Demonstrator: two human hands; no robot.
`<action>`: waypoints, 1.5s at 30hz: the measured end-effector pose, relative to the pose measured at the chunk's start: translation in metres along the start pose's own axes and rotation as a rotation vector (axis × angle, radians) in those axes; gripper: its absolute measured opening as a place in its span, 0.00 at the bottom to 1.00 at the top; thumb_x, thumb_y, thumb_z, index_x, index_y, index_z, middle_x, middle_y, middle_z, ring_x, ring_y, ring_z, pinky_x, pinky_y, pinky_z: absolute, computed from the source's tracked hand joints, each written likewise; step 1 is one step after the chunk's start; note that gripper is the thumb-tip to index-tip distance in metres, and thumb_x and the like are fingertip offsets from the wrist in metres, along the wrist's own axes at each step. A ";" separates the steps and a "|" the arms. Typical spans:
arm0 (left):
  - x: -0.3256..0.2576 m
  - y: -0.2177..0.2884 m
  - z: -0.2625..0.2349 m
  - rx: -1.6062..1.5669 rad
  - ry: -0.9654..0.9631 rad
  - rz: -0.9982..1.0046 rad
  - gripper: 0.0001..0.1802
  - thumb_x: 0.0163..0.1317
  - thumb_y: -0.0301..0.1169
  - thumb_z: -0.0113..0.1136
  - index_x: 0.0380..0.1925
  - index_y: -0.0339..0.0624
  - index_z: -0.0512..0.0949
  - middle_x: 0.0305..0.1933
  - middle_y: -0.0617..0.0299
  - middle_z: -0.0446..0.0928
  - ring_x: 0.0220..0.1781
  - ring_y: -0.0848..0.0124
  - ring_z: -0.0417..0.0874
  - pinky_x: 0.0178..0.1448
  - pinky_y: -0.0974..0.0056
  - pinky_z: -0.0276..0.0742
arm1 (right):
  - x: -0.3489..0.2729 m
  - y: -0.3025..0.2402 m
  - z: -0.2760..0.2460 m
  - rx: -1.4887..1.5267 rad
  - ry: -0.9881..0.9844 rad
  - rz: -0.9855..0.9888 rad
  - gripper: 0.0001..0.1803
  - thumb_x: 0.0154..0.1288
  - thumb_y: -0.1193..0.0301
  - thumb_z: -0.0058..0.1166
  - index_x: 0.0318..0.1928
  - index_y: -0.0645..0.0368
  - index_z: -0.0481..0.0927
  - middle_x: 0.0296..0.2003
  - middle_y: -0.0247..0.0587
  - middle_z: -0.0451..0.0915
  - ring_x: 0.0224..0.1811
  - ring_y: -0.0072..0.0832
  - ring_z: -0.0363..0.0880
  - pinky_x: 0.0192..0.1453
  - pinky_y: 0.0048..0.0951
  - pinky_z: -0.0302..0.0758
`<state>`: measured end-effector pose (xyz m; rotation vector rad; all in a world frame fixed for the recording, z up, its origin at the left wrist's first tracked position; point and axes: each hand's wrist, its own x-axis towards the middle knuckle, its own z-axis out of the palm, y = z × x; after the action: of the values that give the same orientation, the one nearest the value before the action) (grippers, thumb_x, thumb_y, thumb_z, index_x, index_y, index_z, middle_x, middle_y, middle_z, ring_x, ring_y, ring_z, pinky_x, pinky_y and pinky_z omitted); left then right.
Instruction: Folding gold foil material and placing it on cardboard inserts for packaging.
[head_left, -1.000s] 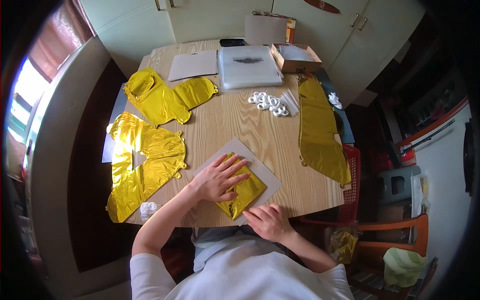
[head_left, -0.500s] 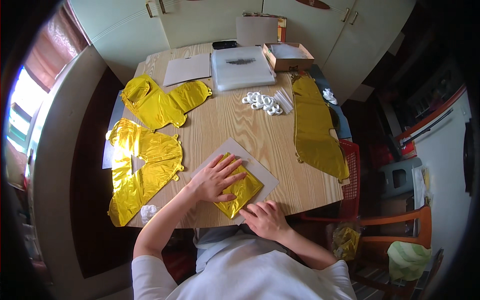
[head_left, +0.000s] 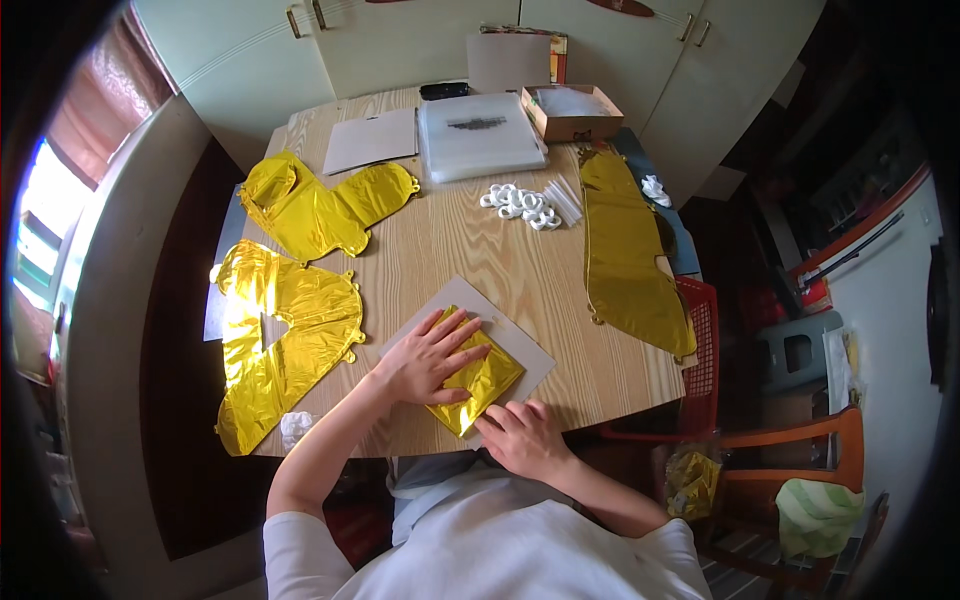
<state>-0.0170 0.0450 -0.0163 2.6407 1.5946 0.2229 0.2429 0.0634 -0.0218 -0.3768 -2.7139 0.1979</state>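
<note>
A folded gold foil balloon [head_left: 490,380] lies on a square of grey card [head_left: 530,372] at the table's near edge. Flat on top of the foil, fingers spread, my left hand [head_left: 432,362] presses it down. My right hand [head_left: 525,438] is curled at the near right edge of the foil and card. Its fingertips are partly hidden, so what they pinch, if anything, does not show. To the left lie two unfolded gold foil balloons, one near [head_left: 290,325] and one farther back [head_left: 320,210]. Another long foil balloon [head_left: 630,255] lies along the right side.
White ribbon rolls [head_left: 522,205] and clear straws [head_left: 565,200] lie mid-table. Behind them are a stack of clear plastic bags [head_left: 482,140], grey card sheets [head_left: 370,142] and an open cardboard box [head_left: 575,125]. A red plastic basket [head_left: 700,350] and a wooden chair [head_left: 845,440] stand at right.
Almost nothing differs. My right hand has shifted very slightly left and stays at the foil's near edge, while my left hand keeps its place on the foil. The whole view has shifted a little.
</note>
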 end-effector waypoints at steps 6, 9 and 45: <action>0.000 0.000 0.001 -0.007 0.015 0.004 0.40 0.62 0.63 0.44 0.68 0.53 0.64 0.74 0.47 0.56 0.76 0.47 0.54 0.77 0.42 0.45 | -0.002 -0.002 0.005 -0.004 -0.022 0.030 0.16 0.58 0.59 0.61 0.47 0.43 0.82 0.47 0.27 0.71 0.53 0.29 0.64 0.55 0.37 0.63; 0.000 0.000 0.001 -0.007 0.018 0.004 0.40 0.62 0.63 0.44 0.68 0.53 0.65 0.74 0.47 0.57 0.76 0.47 0.54 0.76 0.42 0.46 | -0.001 -0.002 0.004 -0.004 -0.027 0.034 0.16 0.59 0.58 0.60 0.48 0.43 0.81 0.47 0.27 0.71 0.52 0.27 0.65 0.54 0.37 0.63; 0.000 0.001 -0.001 -0.001 0.019 0.003 0.39 0.62 0.61 0.44 0.68 0.53 0.64 0.75 0.48 0.56 0.76 0.48 0.54 0.77 0.42 0.46 | -0.012 -0.005 0.009 -0.024 0.039 -0.020 0.23 0.59 0.61 0.60 0.54 0.52 0.76 0.56 0.30 0.73 0.58 0.27 0.66 0.53 0.33 0.64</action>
<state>-0.0166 0.0447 -0.0156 2.6483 1.5964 0.2500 0.2488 0.0542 -0.0337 -0.3569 -2.6831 0.1508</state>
